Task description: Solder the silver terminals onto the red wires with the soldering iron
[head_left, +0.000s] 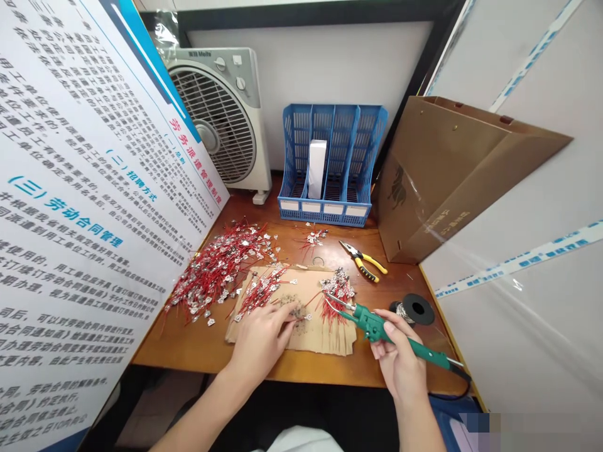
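My right hand [400,351] is wrapped round a green soldering iron [372,323], whose metal tip and curved feed tube point left over the cardboard. My left hand [264,336] rests on the cardboard [296,344], thumb and index finger pinched at a small silver terminal [308,317]; the exact grip is partly hidden. Beneath those fingertips the cardboard has a dark, scorched-looking patch [287,298]. A bunch of red wires with silver terminals [264,289] lies beyond my left hand, and another bunch [336,292] lies near the iron's tip.
A large heap of red-wired terminals [221,267] covers the table's left, with a small cluster [314,238] at the back. Yellow-handled pliers [362,260], a solder spool [417,309] and a brown bag [424,188] stand right. Behind are a blue rack [325,212] and fan [259,144].
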### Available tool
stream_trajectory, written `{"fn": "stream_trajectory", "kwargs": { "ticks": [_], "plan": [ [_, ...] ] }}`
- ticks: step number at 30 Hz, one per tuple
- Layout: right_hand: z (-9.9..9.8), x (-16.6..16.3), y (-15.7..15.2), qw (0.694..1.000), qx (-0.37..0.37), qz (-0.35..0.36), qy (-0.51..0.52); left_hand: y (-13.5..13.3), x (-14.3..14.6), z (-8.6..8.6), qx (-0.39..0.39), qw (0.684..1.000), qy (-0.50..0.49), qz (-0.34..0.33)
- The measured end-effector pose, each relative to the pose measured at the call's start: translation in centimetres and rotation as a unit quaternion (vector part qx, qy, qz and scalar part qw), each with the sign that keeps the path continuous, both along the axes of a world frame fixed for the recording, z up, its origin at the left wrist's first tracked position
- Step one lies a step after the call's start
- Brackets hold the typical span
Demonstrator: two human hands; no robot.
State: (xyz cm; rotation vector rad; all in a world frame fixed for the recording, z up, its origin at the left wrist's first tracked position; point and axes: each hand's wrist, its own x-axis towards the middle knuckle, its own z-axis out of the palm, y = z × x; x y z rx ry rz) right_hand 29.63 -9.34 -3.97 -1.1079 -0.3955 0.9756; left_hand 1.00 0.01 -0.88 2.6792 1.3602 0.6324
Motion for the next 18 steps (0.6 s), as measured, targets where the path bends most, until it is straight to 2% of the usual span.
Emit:
{"fn": "stream_trajectory", "kwargs": {
  "ticks": [5, 18],
  "plan": [
    [0.0, 0.1, 0.1, 1.0, -0.006, -0.004, 0.015, 0.3, -0.1, 0.1, -0.004, 1.0, -0.003, -0.012],
    [1.3, -0.6, 0.3, 0.997, -0.009, -0.052, 0.052, 0.6, -0.5, -0.6, 0.01, 0.998, -0.053, -0.045]
  ]
}}
